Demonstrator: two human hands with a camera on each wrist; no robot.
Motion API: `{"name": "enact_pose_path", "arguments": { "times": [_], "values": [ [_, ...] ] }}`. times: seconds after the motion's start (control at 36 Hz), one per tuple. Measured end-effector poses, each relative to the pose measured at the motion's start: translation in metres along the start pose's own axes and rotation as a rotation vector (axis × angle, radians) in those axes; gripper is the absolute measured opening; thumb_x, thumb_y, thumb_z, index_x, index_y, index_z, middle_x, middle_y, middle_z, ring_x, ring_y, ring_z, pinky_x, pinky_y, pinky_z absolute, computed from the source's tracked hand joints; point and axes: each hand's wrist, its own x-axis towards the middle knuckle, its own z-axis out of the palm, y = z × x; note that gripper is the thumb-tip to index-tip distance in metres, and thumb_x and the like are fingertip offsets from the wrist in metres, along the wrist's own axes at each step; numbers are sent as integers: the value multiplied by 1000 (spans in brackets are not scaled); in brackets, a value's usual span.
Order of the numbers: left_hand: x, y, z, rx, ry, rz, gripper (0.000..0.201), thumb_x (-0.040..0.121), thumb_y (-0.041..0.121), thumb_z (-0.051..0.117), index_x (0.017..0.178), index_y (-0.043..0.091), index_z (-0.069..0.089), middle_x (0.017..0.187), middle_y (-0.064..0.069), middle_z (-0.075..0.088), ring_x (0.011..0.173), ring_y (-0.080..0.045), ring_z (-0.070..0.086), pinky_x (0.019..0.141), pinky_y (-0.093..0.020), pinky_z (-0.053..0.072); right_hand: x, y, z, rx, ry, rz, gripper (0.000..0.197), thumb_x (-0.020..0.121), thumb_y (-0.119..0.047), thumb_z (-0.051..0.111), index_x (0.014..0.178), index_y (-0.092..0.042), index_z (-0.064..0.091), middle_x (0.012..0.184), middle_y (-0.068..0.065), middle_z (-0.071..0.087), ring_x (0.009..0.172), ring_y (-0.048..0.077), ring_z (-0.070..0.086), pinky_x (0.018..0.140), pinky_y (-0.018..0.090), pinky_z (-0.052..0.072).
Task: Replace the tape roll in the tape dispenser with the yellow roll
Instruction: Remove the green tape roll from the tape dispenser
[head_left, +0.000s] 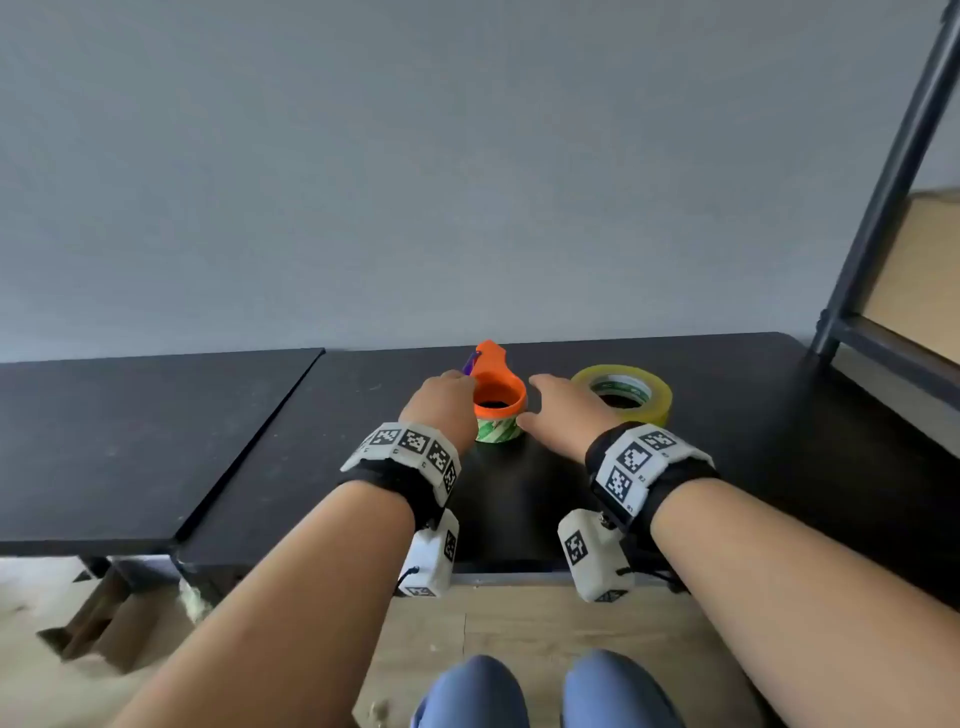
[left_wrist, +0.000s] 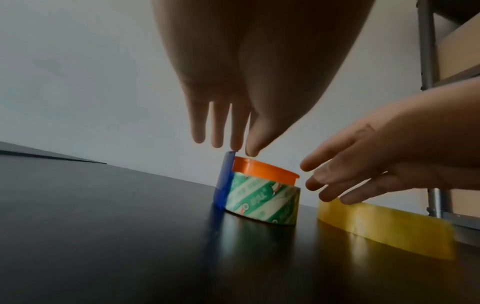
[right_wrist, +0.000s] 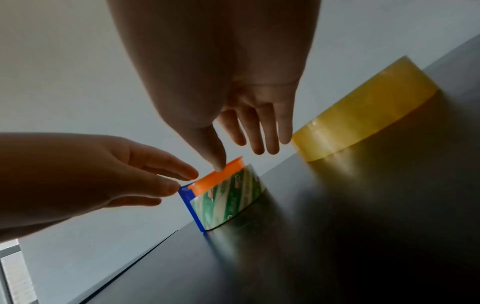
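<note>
An orange tape dispenser (head_left: 497, 395) with a blue blade piece (left_wrist: 224, 181) stands on the black table (head_left: 519, 509), holding a green-patterned tape roll (head_left: 497, 431). The yellow roll (head_left: 626, 393) lies flat just to its right. My left hand (head_left: 441, 410) is at the dispenser's left side, fingers straight, one fingertip (left_wrist: 235, 147) touching the top of the blue piece. My right hand (head_left: 563, 410) is at the dispenser's right side, between it and the yellow roll (right_wrist: 363, 115). Its thumb tip (right_wrist: 218, 166) touches the orange rim (right_wrist: 221, 179) and its fingers are spread. Neither hand grips anything.
A second black tabletop (head_left: 130, 447) adjoins on the left. A metal shelf frame (head_left: 883, 197) with a wooden board stands at the right, beside the table's edge. The wall runs right behind the table. My knees (head_left: 545, 696) show below the front edge.
</note>
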Motion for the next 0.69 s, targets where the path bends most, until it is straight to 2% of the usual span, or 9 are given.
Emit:
{"name": "enact_pose_path", "arguments": {
  "times": [0.06,0.08,0.14,0.22,0.31,0.39,0.47,0.58,0.69],
  "values": [
    [4,-2,2,2,-15,-4,48,94,1,46,140,13,50,145,-8,46,131,-27,49,107,-38,45,9,4,5,25,26,-28,11,89,-25,49,91,-19,59,90,3,66,93,28,66,75,37,52],
    [5,-3,5,-1,-12,-4,48,94,2,47,140,14,51,145,-8,46,131,-26,49,107,-38,45,11,6,8,23,10,-41,10,89,-23,50,81,-19,55,78,-1,61,83,25,64,65,32,47],
    [6,-3,9,-2,9,11,45,94,4,50,137,15,55,142,-7,48,127,-26,52,106,-39,46,13,5,12,-3,-39,-22,11,89,-22,52,81,-16,56,71,-2,55,76,23,59,57,28,39],
    [10,-4,12,0,26,-7,40,94,9,51,132,18,60,137,-7,51,122,-26,55,104,-39,47,15,4,15,4,-70,-4,17,90,-24,54,91,-10,63,78,3,61,76,23,60,64,29,43],
    [12,-5,11,-35,28,-40,33,94,15,53,124,18,66,130,-4,56,116,-25,57,99,-34,49,21,5,18,24,-72,14,17,91,-23,55,87,-10,64,74,2,59,73,23,59,63,29,43],
    [14,-2,8,-88,44,-67,28,93,17,53,116,15,69,122,-2,59,100,-22,57,86,-30,48,22,2,18,24,-61,35,15,91,-22,54,82,-12,60,69,0,55,73,22,58,63,29,43],
    [13,1,4,-105,38,-129,24,91,16,56,112,10,66,110,-6,62,89,-24,56,76,-31,46,22,2,16,64,-51,45,17,94,-21,53,95,-10,65,78,2,60,80,24,62,70,31,46],
    [9,0,3,-162,71,-83,25,94,15,54,109,14,74,114,-6,70,107,-24,65,86,-31,51,17,0,9,111,-35,53,22,95,-19,51,106,-7,65,98,9,67,96,28,65,79,35,49],
    [8,2,-3,-313,43,-185,29,90,23,59,114,16,73,120,-4,69,110,-24,64,91,-31,50,24,2,5,118,17,54,11,88,-14,49,85,-12,59,81,6,63,84,31,64,67,32,42]
  ]
}}
